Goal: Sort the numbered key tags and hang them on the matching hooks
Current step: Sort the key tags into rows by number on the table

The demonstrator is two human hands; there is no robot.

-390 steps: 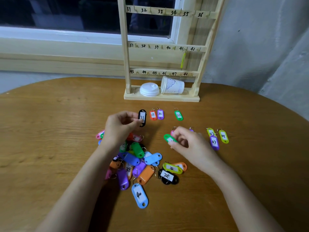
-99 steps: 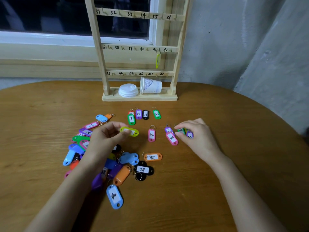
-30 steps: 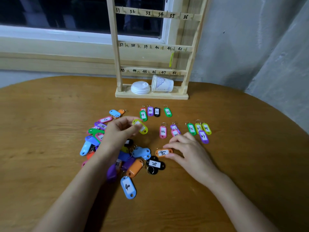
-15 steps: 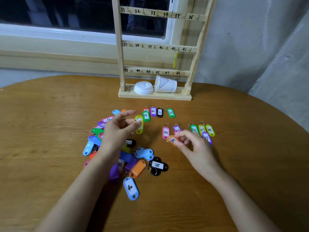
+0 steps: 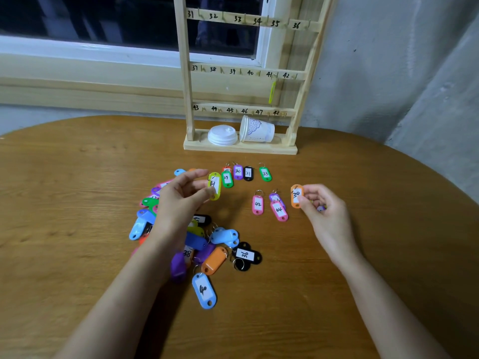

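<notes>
Head view, left hand [image 5: 178, 202] pinching yellow tag [image 5: 215, 186]

Handwritten on the rack [image 5: 182, 73]: top rail [image 5: 246, 20] 31–36; middle rail [image 5: 241, 72] 37–42; bottom rail [image 5: 238, 110] 43–48; white labels read on tag 27 [image 5: 227, 178], tag 30 [image 5: 238, 171], tag 31 [image 5: 248, 173], tag 33 [image 5: 265, 174], tag 42 [image 5: 258, 204], tag 44 [image 5: 279, 210], tag 36 [image 5: 246, 254], tag 40 [image 5: 204, 290]; lime tag [image 5: 214, 186], orange tag [image 5: 296, 196]: illegible.

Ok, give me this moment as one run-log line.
stage: sorting | left hand: pinches yellow-green tag | right hand: pinches orange tag | rack: one hung tag, by 41 | loose pile: by left forearm
</notes>
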